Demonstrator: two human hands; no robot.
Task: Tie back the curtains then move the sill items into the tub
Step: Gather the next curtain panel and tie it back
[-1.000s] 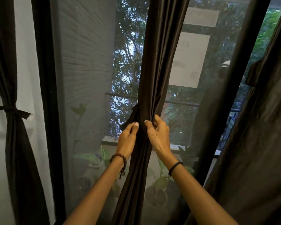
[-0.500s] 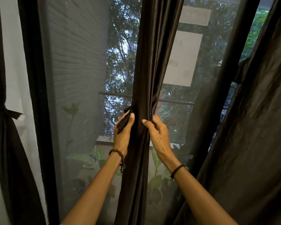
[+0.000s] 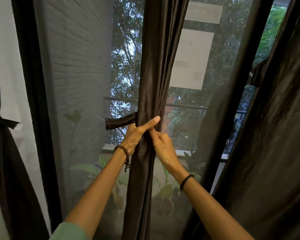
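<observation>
We see the middle curtain (image 3: 156, 66) gathered into one tight bunch, hanging straight down in front of the window glass (image 3: 87, 84), between a left curtain (image 3: 2, 161) and a right curtain (image 3: 275, 135). Left hand (image 3: 137, 137) grips the bunch from its left side: thumb stretched flat across the front folds, fingers gone round the back, out of sight. Right hand (image 3: 162, 146) sits just beside it, touching it under the thumb, fingers curled and pinching into the folds on the bunch's right edge. We cannot tell if it holds only curtain cloth or a tie end too. A dark tie strap (image 3: 119, 122) comes out from behind the bunch just above the left hand, with its loose end poking out to the left, roughly level. Not knotted. The left curtain at the far edge is already cinched with its own tie (image 3: 3, 120) against a white wall (image 3: 9, 66). The right curtain hangs loose and spread. There is a bead bracelet (image 3: 124, 154) on the left wrist, a black band (image 3: 186, 179) on the right wrist and a green sleeve (image 3: 68, 231) at the bottom edge. A black window frame (image 3: 33, 101) stands left of the glass. Through the glass we see a grey brick wall (image 3: 76, 49), trees, a railing (image 3: 185, 106) and leafy plants (image 3: 87, 168) low down. Pale paper sheets (image 3: 190, 58) show behind the bunch on the right.
</observation>
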